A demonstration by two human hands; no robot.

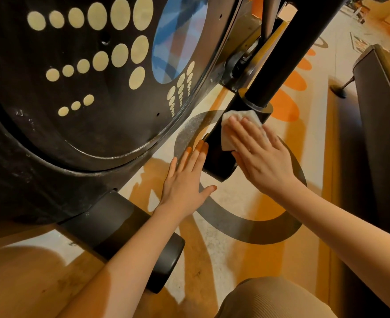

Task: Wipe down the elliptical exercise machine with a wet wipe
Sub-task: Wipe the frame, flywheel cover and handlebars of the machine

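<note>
While the right hand [261,154] presses a white wet wipe [240,125] flat against the black crank arm [219,154] of the elliptical exercise machine [74,125], fingers straight and spread over it, the step in hand looks like wiping that arm near its collar joint [259,109]. Left hand [185,180] is flat too, fingers straight, tips touching the arm's far edge, probably steadying it; holds nothing. Next move likely calls for sliding the wipe down to the rounded arm end, keeping pressure on. Wipe is crumpled, folded, mostly covered by fingers, upper corner showing. Machine fills the left: dark flywheel housing with cream dots [120,14], dusty-looking rim, base foot [143,246] on patterned orange floor [288,106].
</note>
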